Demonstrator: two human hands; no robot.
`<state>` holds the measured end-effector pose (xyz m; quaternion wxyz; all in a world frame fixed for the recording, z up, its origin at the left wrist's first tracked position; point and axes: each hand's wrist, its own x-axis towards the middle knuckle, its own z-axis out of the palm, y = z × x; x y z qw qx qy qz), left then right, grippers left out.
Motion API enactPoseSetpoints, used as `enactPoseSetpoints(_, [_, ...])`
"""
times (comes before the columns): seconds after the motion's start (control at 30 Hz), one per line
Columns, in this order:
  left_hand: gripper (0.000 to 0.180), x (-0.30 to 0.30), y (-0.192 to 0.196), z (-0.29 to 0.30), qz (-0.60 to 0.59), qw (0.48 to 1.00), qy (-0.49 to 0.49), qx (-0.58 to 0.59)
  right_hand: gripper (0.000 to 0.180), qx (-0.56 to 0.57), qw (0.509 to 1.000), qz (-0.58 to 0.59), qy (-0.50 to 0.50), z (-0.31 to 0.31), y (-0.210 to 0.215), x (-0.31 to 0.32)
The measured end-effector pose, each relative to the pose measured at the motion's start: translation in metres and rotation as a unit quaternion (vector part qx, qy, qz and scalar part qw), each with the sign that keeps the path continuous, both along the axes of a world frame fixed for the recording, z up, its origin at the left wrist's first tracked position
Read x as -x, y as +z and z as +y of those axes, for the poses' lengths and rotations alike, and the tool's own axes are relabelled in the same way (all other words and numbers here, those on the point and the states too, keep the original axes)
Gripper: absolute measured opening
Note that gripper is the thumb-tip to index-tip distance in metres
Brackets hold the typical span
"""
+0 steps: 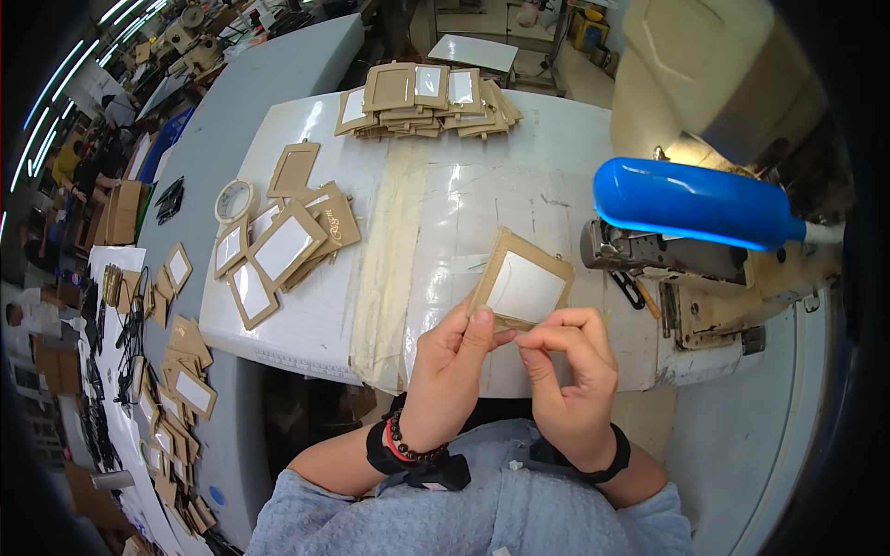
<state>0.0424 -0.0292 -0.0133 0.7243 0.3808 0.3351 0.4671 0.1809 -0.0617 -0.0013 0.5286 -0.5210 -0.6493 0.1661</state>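
Observation:
My left hand point(451, 366) pinches the lower left corner of a tan cardboard holder with a clear window point(522, 281), held just above the white table point(445, 204). My right hand point(570, 371) has its fingers curled and pinched at the holder's lower edge, right beside my left thumb. Both hands sit close together near the table's front edge. What the right fingertips grip is too small to tell apart from the holder's edge.
A sewing machine point(705, 269) with a blue lamp point(691, 204) stands at the right. Stacks of similar window holders lie at the back point(431, 97) and at the left point(278, 246), near a tape roll point(234, 200). More holders cover a side table point(176, 389).

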Motion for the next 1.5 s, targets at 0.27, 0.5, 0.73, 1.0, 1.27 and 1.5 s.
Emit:
enactPoseSetpoints(0.27, [0.023,0.007,-0.009,0.008,-0.059,0.992,0.021,0.109,0.008,0.033,0.998,0.017,-0.049,0.002,-0.008,0.01])
enactPoseSetpoints(0.5, [0.016,0.006,-0.007,0.005,-0.047,0.992,0.048,0.106,0.01,0.066,0.997,0.005,-0.038,-0.004,0.003,0.01])
enactPoseSetpoints(0.73, [0.015,0.004,-0.005,0.002,-0.029,0.994,0.064,0.082,0.01,0.079,0.996,0.002,-0.033,-0.005,0.002,0.008])
enactPoseSetpoints(1.0, [0.014,0.004,-0.001,0.002,-0.019,0.995,0.066,0.066,0.011,0.071,0.997,0.003,-0.039,-0.003,0.002,0.007])
enactPoseSetpoints(1.27, [0.014,0.004,0.001,0.002,-0.009,0.996,0.065,0.053,0.01,0.072,0.997,-0.001,-0.033,-0.001,0.003,0.007])
enactPoseSetpoints(1.5, [0.013,0.003,0.001,-0.003,0.019,0.996,0.083,0.002,0.01,0.082,0.996,0.009,-0.028,0.0,0.006,0.007])
